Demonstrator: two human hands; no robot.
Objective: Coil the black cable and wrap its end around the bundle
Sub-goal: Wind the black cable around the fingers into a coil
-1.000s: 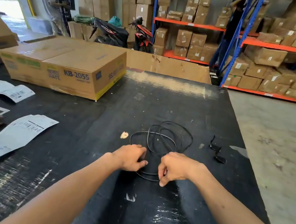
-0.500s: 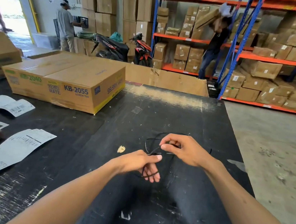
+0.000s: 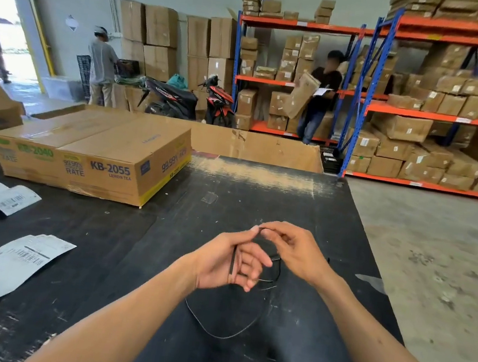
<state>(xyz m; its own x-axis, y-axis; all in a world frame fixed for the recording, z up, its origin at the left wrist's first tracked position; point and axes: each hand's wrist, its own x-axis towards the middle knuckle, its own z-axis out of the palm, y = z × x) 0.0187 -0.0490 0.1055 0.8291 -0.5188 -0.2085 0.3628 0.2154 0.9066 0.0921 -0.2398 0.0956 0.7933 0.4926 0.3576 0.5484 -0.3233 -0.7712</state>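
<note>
The table [image 3: 160,261] carries the work. The box [image 3: 97,159] lies at its far left and the papers [image 3: 1,268] along its left edge, all well apart from the hands.

Change of state: both hands are now raised above the table with the cable [image 3: 232,260] between them. One second ago the cable lay spread in loose loops on the surface, with both hands pressed down at its near edge. Half a second ago the hands were lifting, and loops still showed behind them. Now most of that spread is gone from the table (gathered into the hands, by the look of it).

Left hand [image 3: 230,263]: palm turned inward, fingers half curled, a straight run of cable lying across the palm. Right hand [image 3: 292,254]: fingers pinched narrow on the cable at the left fingertip [image 3: 254,229].

A small loop shows between the two hands, and one slack loop hangs below the left hand down to the table.

Judgement: coiling has begun and is in its early turns. How many turns the left hand holds cannot be told. The hanging loop remains to be taken up, and the end wrap is not yet done.
</note>
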